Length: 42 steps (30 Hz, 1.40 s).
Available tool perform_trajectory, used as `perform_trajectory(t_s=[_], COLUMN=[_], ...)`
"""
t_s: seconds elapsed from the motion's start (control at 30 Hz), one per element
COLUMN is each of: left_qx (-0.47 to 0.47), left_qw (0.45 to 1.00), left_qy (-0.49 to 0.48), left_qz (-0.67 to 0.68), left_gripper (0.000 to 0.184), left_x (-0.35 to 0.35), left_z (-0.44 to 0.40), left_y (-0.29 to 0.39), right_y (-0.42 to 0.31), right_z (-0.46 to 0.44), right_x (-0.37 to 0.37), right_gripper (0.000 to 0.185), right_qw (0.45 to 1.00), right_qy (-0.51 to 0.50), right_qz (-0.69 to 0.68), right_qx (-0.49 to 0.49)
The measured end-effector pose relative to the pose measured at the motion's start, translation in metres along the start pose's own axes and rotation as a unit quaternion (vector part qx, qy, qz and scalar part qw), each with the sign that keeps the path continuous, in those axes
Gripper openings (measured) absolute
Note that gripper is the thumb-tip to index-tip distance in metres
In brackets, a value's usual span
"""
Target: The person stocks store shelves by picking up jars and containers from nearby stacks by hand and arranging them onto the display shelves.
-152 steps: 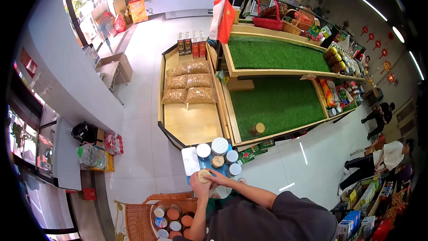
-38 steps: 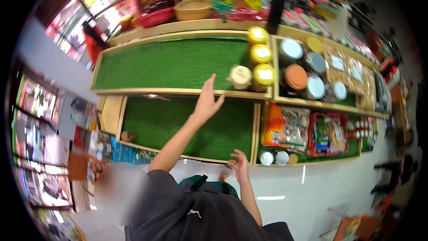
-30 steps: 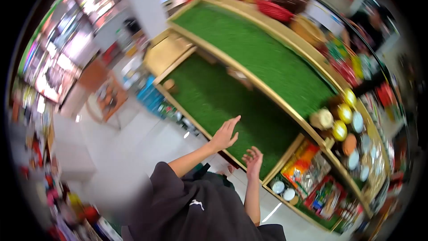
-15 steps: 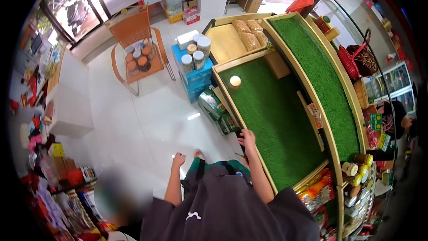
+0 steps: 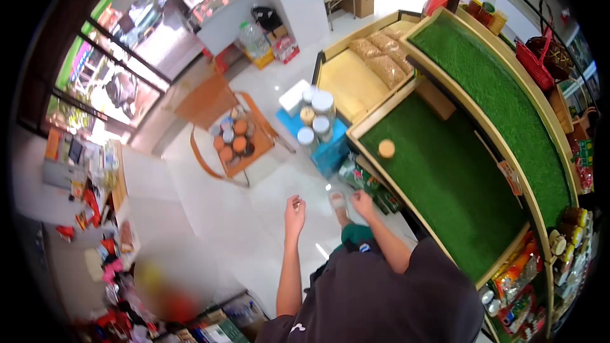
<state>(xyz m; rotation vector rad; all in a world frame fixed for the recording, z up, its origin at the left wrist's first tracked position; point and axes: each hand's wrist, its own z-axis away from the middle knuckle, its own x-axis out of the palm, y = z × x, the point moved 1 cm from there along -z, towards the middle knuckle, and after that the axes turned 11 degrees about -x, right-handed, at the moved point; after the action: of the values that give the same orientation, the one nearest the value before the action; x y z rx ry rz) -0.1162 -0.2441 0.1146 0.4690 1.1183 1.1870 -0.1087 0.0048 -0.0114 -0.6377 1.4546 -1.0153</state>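
The left hand (image 5: 294, 216) was loosely curled and appeared released, with nothing visible in it. The right hand (image 5: 363, 203) had its fingers bent; whether it grasped anything could not be told. It was nearest the green cartons (image 5: 356, 174).

One lidded jar (image 5: 386, 148) stood alone on the lower turf-lined tray (image 5: 445, 171), near its left end. Further jars (image 5: 323, 101) stood grouped on the blue box (image 5: 328, 160), and others (image 5: 240, 127) on the chair (image 5: 206, 98) to the left.

Principal hazard, as judged: the jars on the box stood close together, so catching one while lifting another could topple several onto the hard floor (image 5: 216, 222). A knock to the chair could shift or tip the jars crowded on its seat. A forearm or sleeve crossing the tray rim could upset the lone jar. The cartons presented a stumbling risk if feet strayed against them.

Markings: the orange-and-white label (image 5: 510, 176) on the shelf edge was too small to read. The cartons bore print, but no brand was legible. The dark shirt (image 5: 387, 298) carried a partly seen white mark (image 5: 297, 328). The jar lids showed no readable wording.
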Motion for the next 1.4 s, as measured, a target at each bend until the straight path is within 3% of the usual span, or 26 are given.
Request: perform_trajectory(t_s=[0.03,0.13,0.2,0.23,0.33,0.4,0.47,0.57,0.7,0.73,0.77,0.8,0.87,0.97,1.03,1.13,1.2,1.27,1.33,1.4], left_qx=[0.039,0.112,0.116,0.167,0.254,0.09,0.018,-0.005,0.112,0.143,0.037,0.019,0.059,-0.127,-0.153,-0.152,-0.159,-0.141,-0.115,-0.078], left_qw=[0.999,0.991,0.987,0.977,0.955,0.987,0.983,0.972,0.926,0.925,0.94,0.937,0.924,0.901,0.893,0.89,0.906,0.914,0.923,0.929], left_qy=[-0.002,-0.044,-0.081,-0.085,-0.093,-0.099,-0.07,-0.137,-0.292,-0.283,-0.302,-0.307,-0.314,-0.39,-0.402,-0.416,-0.387,-0.372,-0.354,-0.341], left_qz=[-0.026,-0.06,-0.076,-0.096,-0.118,-0.092,-0.169,-0.192,-0.211,-0.21,-0.156,-0.162,-0.208,-0.144,-0.134,-0.109,-0.061,-0.078,-0.095,-0.123], left_gripper=[0.041,0.038,0.038,0.037,0.037,0.047,0.061,0.072,0.065,0.064,0.062,0.057,0.057,0.068,0.068,0.068,0.06,0.057,0.052,0.049], left_x=[-0.005,0.002,-0.003,0.003,0.026,0.046,0.058,0.073,0.09,0.096,0.097,0.1,0.108,0.108,0.113,0.12,0.122,0.121,0.12,0.115], left_z=[-0.027,-0.085,-0.105,-0.126,-0.204,-0.29,-0.359,-0.399,-0.415,-0.431,-0.418,-0.416,-0.445,-0.428,-0.428,-0.427,-0.422,-0.422,-0.429,-0.438], left_y=[0.01,0.106,0.143,0.161,0.178,0.147,0.111,0.11,0.123,0.107,0.12,0.123,0.097,0.114,0.114,0.116,0.119,0.121,0.116,0.113], right_y=[-0.021,0.002,-0.01,-0.016,-0.036,-0.021,-0.021,-0.013,0.058,0.057,0.046,0.035,0.012,-0.042,-0.068,-0.105,-0.136,-0.15,-0.161,-0.173], right_z=[-0.01,-0.061,-0.074,-0.089,-0.124,-0.142,-0.149,-0.143,-0.105,-0.095,-0.088,-0.084,-0.079,-0.087,-0.093,-0.127,-0.151,-0.164,-0.173,-0.181], right_x=[0.001,0.033,0.031,0.024,0.003,0.007,-0.006,-0.024,-0.003,0.002,0.0,0.006,0.013,0.041,0.07,0.107,0.118,0.127,0.134,0.14], right_gripper=[0.036,0.031,0.03,0.036,0.036,0.034,0.031,0.026,0.027,0.027,0.033,0.033,0.03,0.03,0.03,0.03,0.028,0.025,0.024,0.023], right_qw=[0.995,0.997,0.984,0.97,0.969,0.973,0.964,0.911,0.878,0.86,0.835,0.817,0.812,0.754,0.735,0.738,0.764,0.772,0.82,0.806], right_qy=[-0.02,0.02,0.043,0.022,0.039,0.065,0.09,0.206,0.385,0.423,0.411,0.466,0.484,0.558,0.58,0.58,0.569,0.552,0.519,0.536], right_qz=[-0.088,-0.073,-0.131,-0.175,-0.172,-0.152,-0.176,-0.288,-0.152,-0.127,-0.129,-0.122,-0.083,-0.123,-0.114,-0.105,-0.163,-0.175,-0.073,-0.117], right_qx=[0.042,-0.011,0.109,0.17,0.17,0.16,0.18,0.213,0.24,0.255,0.342,0.318,0.315,0.324,0.332,0.328,0.256,0.261,0.231,0.221])
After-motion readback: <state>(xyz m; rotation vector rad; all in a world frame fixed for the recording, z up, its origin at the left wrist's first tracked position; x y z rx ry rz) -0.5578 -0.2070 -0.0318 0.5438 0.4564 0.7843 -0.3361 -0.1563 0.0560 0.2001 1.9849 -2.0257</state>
